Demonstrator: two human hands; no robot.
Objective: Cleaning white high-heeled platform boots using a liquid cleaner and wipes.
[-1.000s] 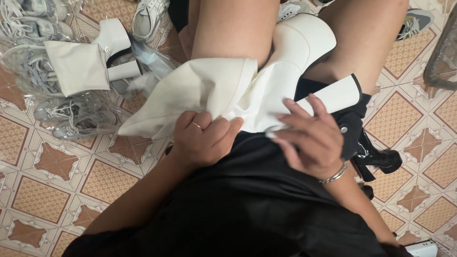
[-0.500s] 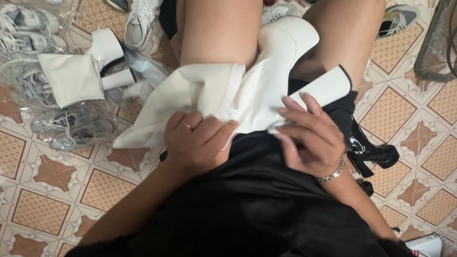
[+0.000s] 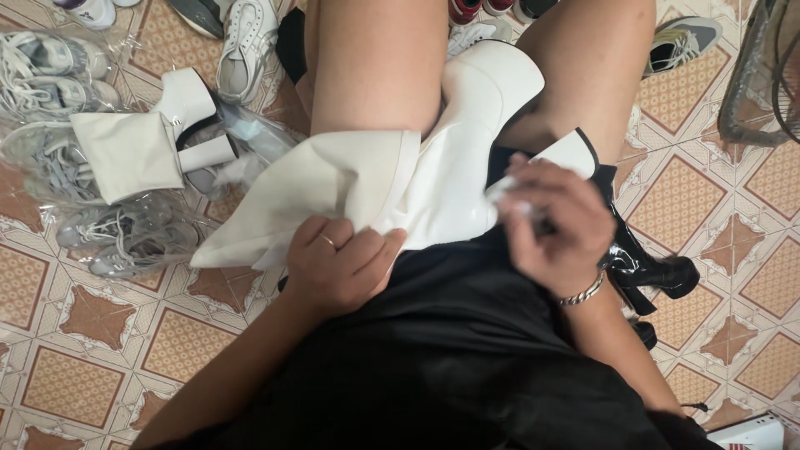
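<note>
A: Where are the 2 hands?

B: Both work on the white platform boot [image 3: 467,158] lying across the lap. The left hand [image 3: 337,267] is closed on the boot's floppy shaft [image 3: 325,192] – fingers curled, thumb pinching the edge. The right hand [image 3: 554,225] is cupped against the boot's side near the block heel [image 3: 575,152], pressing what looks like a small white wad; I cannot tell exactly what it is.

A: So which step is this?

B: I judge it a wiping pass over the boot – one hand steadies, the other rubs. A further stroke would call for the left grip to stay firm, so the soft shaft does not slide.

A: And around them?

B: At 9 o'clock from the left hand, the matching white boot [image 3: 142,137] lies on clear bags of grey sneakers [image 3: 117,242]. At 3 o'clock from the right hand, a glossy black heeled boot [image 3: 654,271] rests on the patterned tile floor [image 3: 67,308]. At 12 o'clock, a white sneaker [image 3: 246,46].
</note>
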